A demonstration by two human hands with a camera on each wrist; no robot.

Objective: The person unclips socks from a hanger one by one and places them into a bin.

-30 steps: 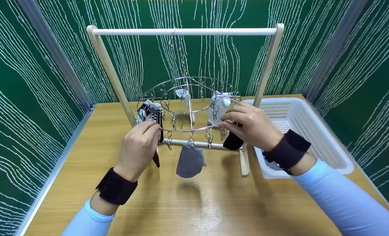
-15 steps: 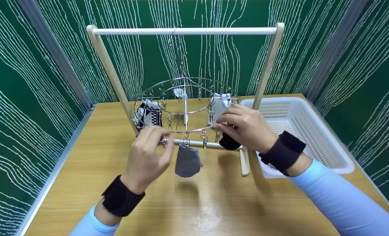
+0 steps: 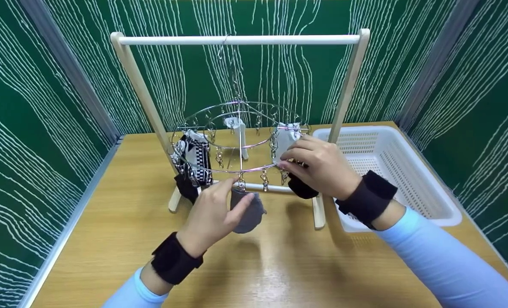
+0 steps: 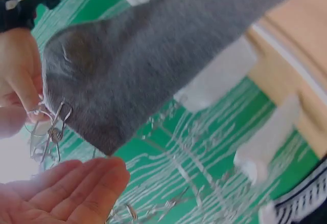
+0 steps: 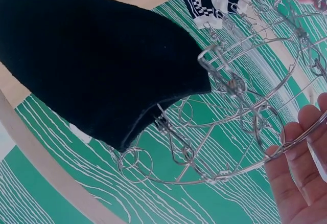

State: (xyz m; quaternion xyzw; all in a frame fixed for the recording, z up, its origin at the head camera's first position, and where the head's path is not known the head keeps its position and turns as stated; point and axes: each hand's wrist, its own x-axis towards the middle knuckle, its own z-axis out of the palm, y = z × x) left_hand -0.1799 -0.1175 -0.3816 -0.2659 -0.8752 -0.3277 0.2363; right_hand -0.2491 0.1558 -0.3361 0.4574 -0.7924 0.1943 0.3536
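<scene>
At the near rim of the wire ring, the left hand is raised with fingers extended and thumb apart — the thumb in front of the grey sock, contact unclear. That sock hangs long axis downward, just to this hand's right and nearer it than the right hand, which pinches the rim beside a black sock — a white sock hangs farther back.

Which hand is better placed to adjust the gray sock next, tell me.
Probably the left hand: its open fingers are right by the gray sock, while the right hand holds the wire rim farther over.
</scene>
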